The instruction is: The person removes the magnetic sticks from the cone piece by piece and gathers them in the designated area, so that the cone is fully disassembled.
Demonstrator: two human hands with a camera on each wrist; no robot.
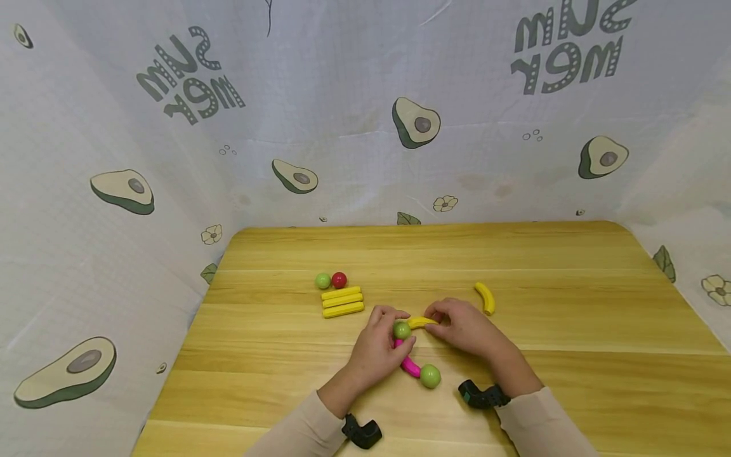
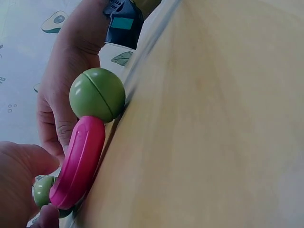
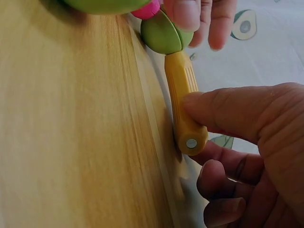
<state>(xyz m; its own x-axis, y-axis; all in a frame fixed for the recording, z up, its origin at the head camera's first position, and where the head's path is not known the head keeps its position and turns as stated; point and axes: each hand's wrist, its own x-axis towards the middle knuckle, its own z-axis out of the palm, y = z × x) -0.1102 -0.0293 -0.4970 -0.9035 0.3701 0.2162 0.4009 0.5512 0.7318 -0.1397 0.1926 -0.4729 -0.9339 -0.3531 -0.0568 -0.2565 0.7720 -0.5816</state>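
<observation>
My left hand (image 1: 374,350) grips a green ball (image 1: 402,329) between thumb and fingers. My right hand (image 1: 464,325) pinches a curved yellow stick (image 1: 420,322) near its free end. The stick's other end touches the green ball in the right wrist view, and a round silver disc (image 3: 191,143) shows on its near end. From the same ball a curved pink stick (image 2: 80,161) leads to a second green ball (image 2: 97,95), which touches its other end. Part of the pink stick is hidden by the left hand in the head view.
Left of the hands, several straight yellow sticks (image 1: 342,309) lie side by side. Behind them are a green ball (image 1: 323,280) and a red ball (image 1: 339,280). Another curved yellow stick (image 1: 485,298) lies beyond the right hand on the wooden table (image 1: 571,266).
</observation>
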